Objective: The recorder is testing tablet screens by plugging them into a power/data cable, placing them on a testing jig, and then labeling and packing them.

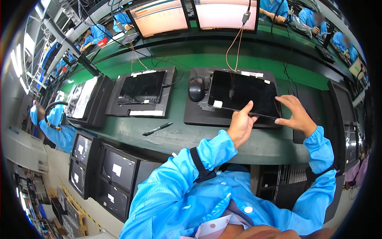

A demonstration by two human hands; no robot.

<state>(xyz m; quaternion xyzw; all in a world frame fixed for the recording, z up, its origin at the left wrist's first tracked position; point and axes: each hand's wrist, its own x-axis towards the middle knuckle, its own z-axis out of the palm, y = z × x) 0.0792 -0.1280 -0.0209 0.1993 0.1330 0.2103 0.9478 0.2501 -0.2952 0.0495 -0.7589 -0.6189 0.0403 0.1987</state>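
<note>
A black tablet (244,91) with a dark screen lies tilted over a black pad (195,113) on the bench. My left hand (242,125) grips its near edge, thumb on top and fingers underneath. At the tablet's right end, my right hand (296,115) has its thumb at the near corner and its fingertips on the side edge. Small pale stickers mark the tablet's corners. A black mouse (196,88) rests just left of it. A second black tablet (142,87), untouched, lies on another pad (169,85) farther left.
A pen (157,129) lies on the green bench (135,137). Two monitors (159,18) stand behind, and a cable (227,55) hangs above the tablet. Black trays (137,165) with wrapped panels are at lower left; another black tray (338,101) is at right. Several people in blue work beyond.
</note>
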